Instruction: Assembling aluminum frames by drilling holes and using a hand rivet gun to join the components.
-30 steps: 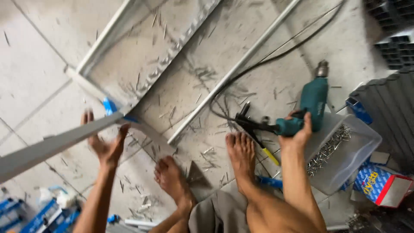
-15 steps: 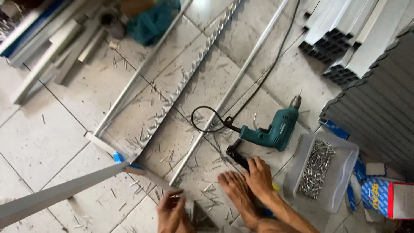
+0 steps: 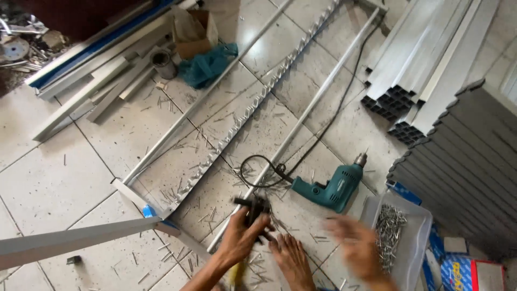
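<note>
The left hand (image 3: pixel 242 237) is closest. Its grip is closed tight around a black hand tool (image 3: pixel 252 207), which sits right on the near end of a long silver rail (image 3: pixel 301 121) on the floor (image 3: pixel 59 178). A bare foot (image 3: pixel 293 261) rests just beside that hand. The right hand (image 3: pixel 355 242) is a blur next to a clear tray (image 3: pixel 419 258) full of little metal pins (image 3: pixel 390 231), so I cannot tell if its grip is loose or closed.

A bit farther away lies a green drill (image 3: pixel 328 188). Its black cord (image 3: pixel 328 129) loops near the tool and runs off along the rail. A strip with pointy teeth (image 3: pixel 258 102) lies beside the rail. Far back are stacked grey tubes (image 3: pixel 414 70) and a blue cloth (image 3: pixel 207 64).

Thin metal bits (image 3: pixel 177 194) are all over the floor. I think the bare foot could get poked by them, or by the pointy teeth. The cord loop is near the hand and could catch on the tool. The blurry hand could bump the tray and spill the pins.
</note>
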